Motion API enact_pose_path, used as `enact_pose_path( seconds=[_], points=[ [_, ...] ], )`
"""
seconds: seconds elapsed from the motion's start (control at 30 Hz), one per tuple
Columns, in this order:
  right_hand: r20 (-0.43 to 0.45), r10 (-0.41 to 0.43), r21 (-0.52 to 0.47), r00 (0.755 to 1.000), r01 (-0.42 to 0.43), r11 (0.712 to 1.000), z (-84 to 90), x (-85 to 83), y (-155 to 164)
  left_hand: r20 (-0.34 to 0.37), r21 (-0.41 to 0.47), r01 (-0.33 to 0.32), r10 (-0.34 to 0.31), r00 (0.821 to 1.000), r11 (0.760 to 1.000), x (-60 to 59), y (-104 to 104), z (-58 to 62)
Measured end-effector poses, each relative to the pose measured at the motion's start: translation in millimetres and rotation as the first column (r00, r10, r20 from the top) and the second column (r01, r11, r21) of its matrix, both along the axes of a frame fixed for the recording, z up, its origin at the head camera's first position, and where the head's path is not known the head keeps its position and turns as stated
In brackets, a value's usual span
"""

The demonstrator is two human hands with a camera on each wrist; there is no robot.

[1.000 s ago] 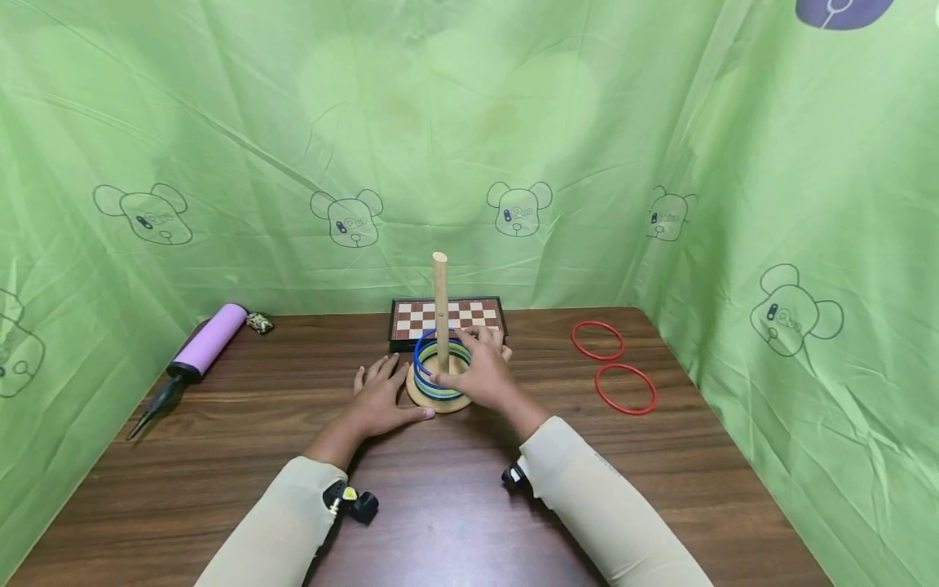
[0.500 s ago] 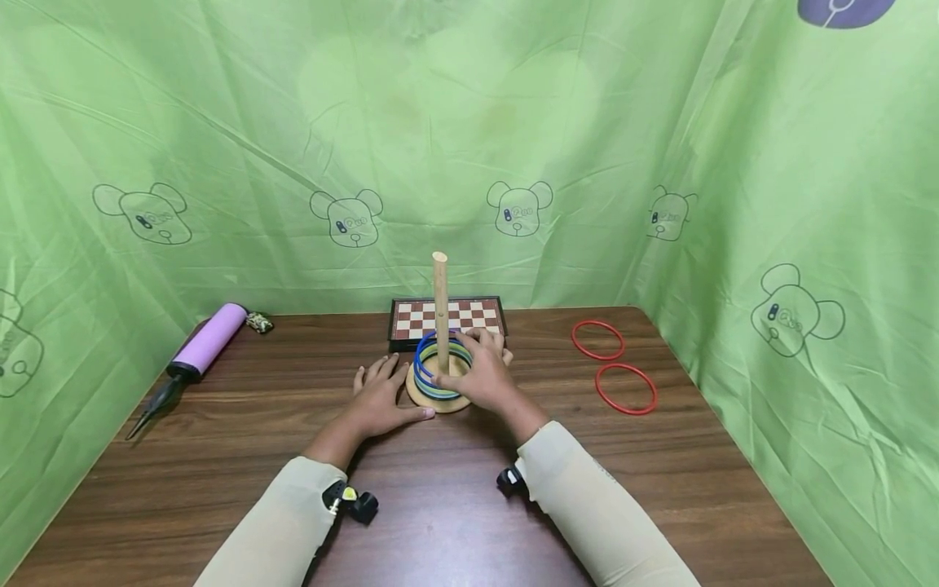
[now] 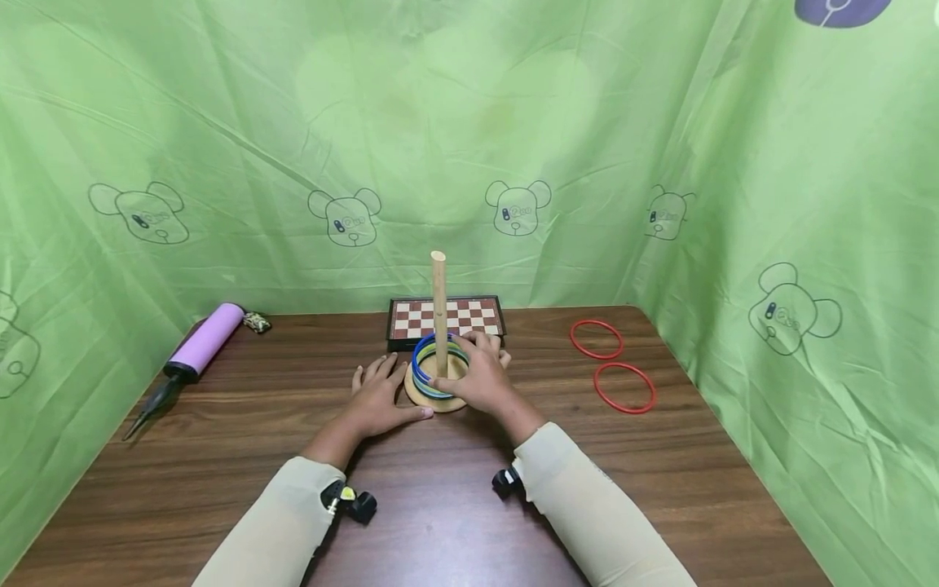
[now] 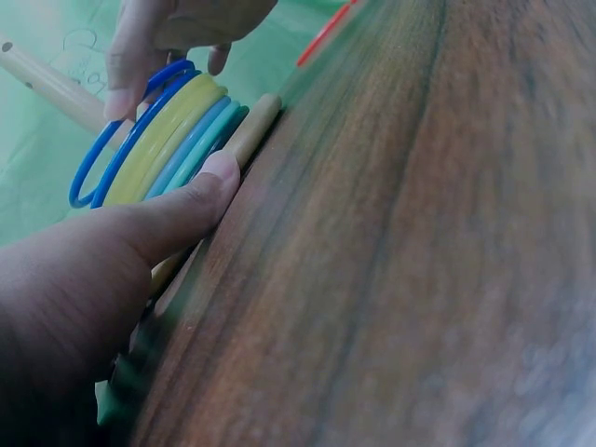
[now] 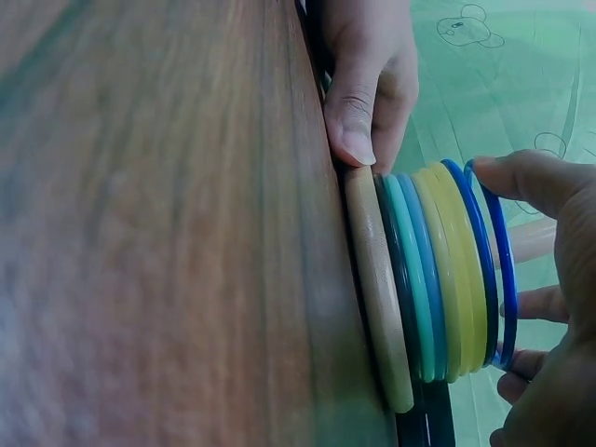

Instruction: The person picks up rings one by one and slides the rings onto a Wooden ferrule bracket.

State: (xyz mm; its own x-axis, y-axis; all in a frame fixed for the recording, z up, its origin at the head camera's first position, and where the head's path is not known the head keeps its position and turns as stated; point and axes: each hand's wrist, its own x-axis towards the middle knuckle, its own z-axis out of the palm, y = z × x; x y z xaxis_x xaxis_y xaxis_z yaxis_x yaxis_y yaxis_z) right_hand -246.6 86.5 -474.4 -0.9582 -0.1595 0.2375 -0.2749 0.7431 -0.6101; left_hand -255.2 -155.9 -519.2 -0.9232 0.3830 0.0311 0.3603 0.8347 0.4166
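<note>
A wooden peg [image 3: 438, 302] stands on a round wooden base [image 3: 433, 402] at mid-table, with teal, yellow and blue rings stacked round it. My right hand [image 3: 473, 371] pinches the top blue ring [image 3: 418, 365], which sits slightly above the pile [image 5: 498, 270]; the thumb [image 5: 531, 182] lies on its rim. My left hand [image 3: 377, 398] rests flat on the table left of the base, its thumb [image 4: 191, 205] pressing the base edge [image 4: 253, 128]. In the right wrist view the base [image 5: 377, 289] and the left thumb [image 5: 358, 107] touch.
Two red rings [image 3: 597, 339] [image 3: 625, 388] lie on the table to the right. A chessboard [image 3: 411, 318] lies behind the peg. A purple pump [image 3: 198, 346] and a small object [image 3: 257, 323] sit at the far left. Green cloth walls surround the table.
My right hand and the blue ring have sunk a little toward the stack. The left hand has stayed put.
</note>
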Motion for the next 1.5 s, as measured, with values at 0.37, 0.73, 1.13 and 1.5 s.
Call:
enact_pose_path(
  seconds=[0.37,0.73,1.13,1.5],
  points=[
    [-0.010,-0.003,0.062,1.000,0.004,0.998,-1.6,-1.6,0,-0.012,0.010,0.005,-0.005,1.000,1.000,-1.9,0,-0.7],
    [0.003,0.008,0.070,1.000,-0.008,0.998,-0.4,0.4,-1,-0.007,-0.005,-0.003,0.003,1.000,1.000,-1.0,-1,0.4],
    [0.004,0.022,0.083,1.000,-0.022,0.996,-4.7,0.0,1,-0.012,-0.005,0.002,-0.002,1.000,1.000,-0.7,-1,1.4],
    [-0.031,0.001,0.059,1.000,0.000,0.998,-5.0,0.9,15,-0.006,-0.002,-0.001,0.001,1.000,1.000,-1.1,-1,-1.1]
  ],
)
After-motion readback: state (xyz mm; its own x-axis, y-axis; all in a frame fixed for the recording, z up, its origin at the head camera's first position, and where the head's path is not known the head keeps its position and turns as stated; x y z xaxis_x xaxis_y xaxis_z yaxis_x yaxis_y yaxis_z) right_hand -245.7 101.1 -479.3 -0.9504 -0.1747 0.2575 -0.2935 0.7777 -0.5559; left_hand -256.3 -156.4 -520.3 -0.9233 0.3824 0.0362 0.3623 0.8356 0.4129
